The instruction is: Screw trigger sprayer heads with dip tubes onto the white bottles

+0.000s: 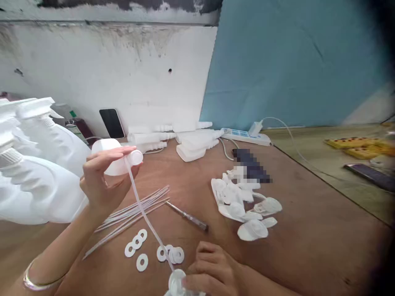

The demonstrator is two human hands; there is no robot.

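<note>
Plastic bottle (pixel 119 168) pinched in the left hand (pixel 103 179), round fitting (pixel 177 281) gripped by the right hand (pixel 212 267); easy now, a kink-free tube (pixel 148 222) should help!

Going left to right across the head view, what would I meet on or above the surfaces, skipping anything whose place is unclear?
White spray bottles → left hand gripping a white bottle → screwdriver → pile of white plastic parts → yellow items.
</note>
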